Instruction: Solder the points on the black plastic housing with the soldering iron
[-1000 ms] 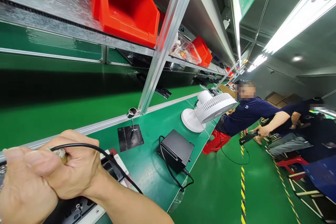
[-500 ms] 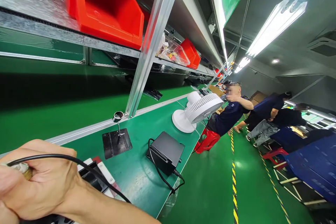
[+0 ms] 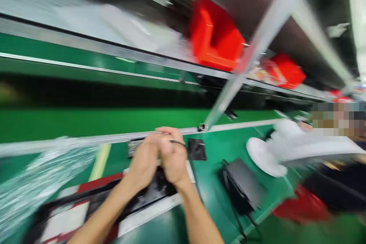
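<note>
Blurred by motion, my left hand and my right hand are closed and pressed together above a long black part. A thin black cable comes out of my right hand and curves down past its wrist. Whatever else lies between my fingers is hidden. The black part lies in a fixture with white blocks and dark red pieces. Just beyond my hands is a dark flat piece with a light pattern.
Clear plastic wrap covers the bench's left side. To the right are a small black plate with a ring stand, a black box with cables, and a white fan. Red bins sit on the shelf above; a metal post slants up.
The view has swung left and down, so the fan, box and bins appear farther right. My hands now show together near the middle instead of at the lower left edge.
</note>
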Demonstrator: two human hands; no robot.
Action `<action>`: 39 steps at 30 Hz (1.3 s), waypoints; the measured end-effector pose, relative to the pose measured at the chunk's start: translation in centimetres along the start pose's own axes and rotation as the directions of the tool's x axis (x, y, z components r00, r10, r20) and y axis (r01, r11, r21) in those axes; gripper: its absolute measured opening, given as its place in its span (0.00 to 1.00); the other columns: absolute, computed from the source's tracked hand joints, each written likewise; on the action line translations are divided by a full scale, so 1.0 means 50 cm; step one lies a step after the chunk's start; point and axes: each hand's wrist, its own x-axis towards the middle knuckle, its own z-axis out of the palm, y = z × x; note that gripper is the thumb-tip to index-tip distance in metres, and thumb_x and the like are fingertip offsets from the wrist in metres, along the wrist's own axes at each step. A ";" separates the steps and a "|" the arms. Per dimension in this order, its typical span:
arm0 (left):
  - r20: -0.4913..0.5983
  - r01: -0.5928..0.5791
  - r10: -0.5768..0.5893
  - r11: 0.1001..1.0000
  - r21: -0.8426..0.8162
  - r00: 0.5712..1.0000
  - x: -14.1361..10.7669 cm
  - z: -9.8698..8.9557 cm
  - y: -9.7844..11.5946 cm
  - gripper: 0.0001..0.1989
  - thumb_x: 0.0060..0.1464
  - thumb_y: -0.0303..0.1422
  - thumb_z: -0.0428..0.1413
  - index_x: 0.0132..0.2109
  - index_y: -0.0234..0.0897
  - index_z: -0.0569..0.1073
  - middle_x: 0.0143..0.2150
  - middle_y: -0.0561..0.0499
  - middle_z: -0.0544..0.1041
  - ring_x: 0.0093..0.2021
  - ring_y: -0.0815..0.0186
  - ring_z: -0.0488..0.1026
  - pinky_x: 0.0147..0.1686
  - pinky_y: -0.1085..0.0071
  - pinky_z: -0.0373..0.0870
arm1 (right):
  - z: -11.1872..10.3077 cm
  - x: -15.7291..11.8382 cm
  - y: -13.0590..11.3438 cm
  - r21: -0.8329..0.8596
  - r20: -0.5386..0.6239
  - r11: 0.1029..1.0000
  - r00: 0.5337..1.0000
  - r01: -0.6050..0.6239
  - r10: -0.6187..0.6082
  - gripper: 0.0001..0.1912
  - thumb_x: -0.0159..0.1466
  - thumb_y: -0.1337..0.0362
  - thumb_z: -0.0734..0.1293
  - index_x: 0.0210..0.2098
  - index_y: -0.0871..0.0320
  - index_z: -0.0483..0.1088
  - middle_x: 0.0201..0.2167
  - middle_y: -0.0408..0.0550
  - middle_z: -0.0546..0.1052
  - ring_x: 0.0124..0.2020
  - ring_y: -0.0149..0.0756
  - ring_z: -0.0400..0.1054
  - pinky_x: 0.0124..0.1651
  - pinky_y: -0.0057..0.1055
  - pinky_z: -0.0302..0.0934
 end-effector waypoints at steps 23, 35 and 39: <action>0.042 0.209 -0.238 0.916 0.343 0.970 -0.311 -0.103 -0.068 0.06 0.70 0.30 0.49 0.48 0.37 0.70 0.44 0.46 0.73 0.47 0.58 0.69 0.46 0.58 0.70 | 0.041 0.008 0.003 0.441 -0.060 0.870 0.960 -0.220 0.274 0.21 0.67 0.53 0.63 0.22 0.56 0.59 0.11 0.35 0.58 0.11 0.25 0.50 0.13 0.21 0.47; 0.060 0.108 -0.153 0.878 0.466 0.986 -0.328 -0.094 -0.075 0.11 0.68 0.32 0.53 0.54 0.35 0.72 0.53 0.44 0.76 0.60 0.52 0.68 0.57 0.52 0.73 | 0.030 0.007 0.005 0.452 -0.079 0.865 0.955 -0.220 0.285 0.19 0.66 0.57 0.61 0.21 0.56 0.60 0.11 0.37 0.57 0.11 0.26 0.49 0.12 0.23 0.47; 0.090 0.098 -0.168 0.852 0.515 0.982 -0.331 -0.091 -0.078 0.12 0.69 0.33 0.52 0.55 0.36 0.72 0.54 0.44 0.76 0.62 0.51 0.67 0.59 0.48 0.71 | 0.029 0.008 0.002 0.444 -0.092 0.870 0.955 -0.215 0.283 0.19 0.66 0.58 0.60 0.20 0.56 0.60 0.10 0.37 0.56 0.11 0.27 0.47 0.12 0.23 0.46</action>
